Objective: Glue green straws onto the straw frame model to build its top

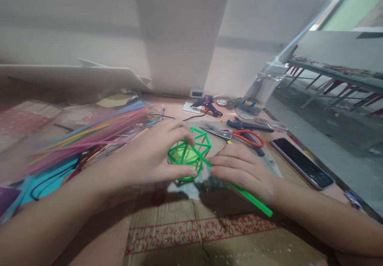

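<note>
A small openwork frame of green pipe cleaners (206, 144) stands in the middle of the table, with something yellow-green showing inside its lower part. My left hand (161, 150) grips the frame from the left, fingers over its top and thumb low at its front. In my right hand (242, 170) is a long green pipe cleaner (253, 201); its far end reaches up to the frame, and its near end sticks out below the palm. Just beyond that hand lie scissors with orange-red handles (248, 135).
A glue gun (208, 105) rests at the back beside a small digital display (196, 93). Colourful pipe cleaners (89, 132) lie piled on the left. Pliers (249, 125), a phone (302, 162) and a clear container (263, 86) occupy the right. White boards (179, 34) stand behind.
</note>
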Demonstrator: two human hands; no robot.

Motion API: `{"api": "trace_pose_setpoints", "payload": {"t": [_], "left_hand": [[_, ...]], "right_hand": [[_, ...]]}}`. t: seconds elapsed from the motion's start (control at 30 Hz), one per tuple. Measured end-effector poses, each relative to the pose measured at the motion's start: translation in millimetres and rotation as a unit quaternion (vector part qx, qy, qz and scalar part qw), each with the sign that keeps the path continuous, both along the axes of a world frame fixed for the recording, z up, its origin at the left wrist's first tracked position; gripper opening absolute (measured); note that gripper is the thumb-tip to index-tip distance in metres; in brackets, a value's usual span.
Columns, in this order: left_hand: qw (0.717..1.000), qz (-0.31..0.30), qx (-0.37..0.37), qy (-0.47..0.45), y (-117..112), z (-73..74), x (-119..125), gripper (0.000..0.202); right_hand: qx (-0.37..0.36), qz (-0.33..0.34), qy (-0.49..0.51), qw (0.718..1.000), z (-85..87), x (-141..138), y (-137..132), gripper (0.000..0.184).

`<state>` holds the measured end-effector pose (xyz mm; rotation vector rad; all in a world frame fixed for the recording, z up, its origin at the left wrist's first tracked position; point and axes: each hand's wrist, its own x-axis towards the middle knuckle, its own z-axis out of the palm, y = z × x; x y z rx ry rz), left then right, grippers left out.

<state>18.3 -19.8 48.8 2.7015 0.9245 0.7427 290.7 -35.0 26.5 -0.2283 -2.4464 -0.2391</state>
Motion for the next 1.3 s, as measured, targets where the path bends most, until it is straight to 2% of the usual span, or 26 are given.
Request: {"api": "trace_pose_setpoints", "payload": {"t": [0.07,0.13,0.33,0.53,0.73,0.97,1.13,1.3], "left_hand": [[0.999,0.039,0.024,-0.002,-8,-4.7,-2,0.037],[0.997,0.054,0.05,-0.005,-13,-10.1,-2,0.029],[0.994,0.036,0.101,0.022,-15,-17.4,1,0.017],[0.992,0.02,0.119,0.023,-13,-19.4,2,0.016],[0.994,0.016,0.11,0.014,-14,-20.9,4,0.016],[0.995,0.021,0.099,0.006,-13,-24.5,3,0.016],[0.995,0.024,0.101,0.009,-12,-25.9,3,0.016],[0.995,0.029,0.095,0.02,-13,-23.2,2,0.011]], "right_hand": [[-0.001,0.003,0.005,1.0,-1.9,2,0,0.029],[0.0,0.001,0.012,1.0,-2.5,2,-1,0.028],[0.012,0.005,0.007,1.0,-0.1,-1,-3,0.027],[0.041,0.008,0.023,0.999,-12.1,-2,-2,0.024],[0.082,0.025,0.03,0.996,-17.2,-7,-5,0.023],[0.116,0.027,0.018,0.993,-13.0,-17,-8,0.029],[0.104,0.019,-0.022,0.994,-4.0,-18,-12,0.034],[0.107,0.019,-0.017,0.994,-3.6,-16,-11,0.033]]}}
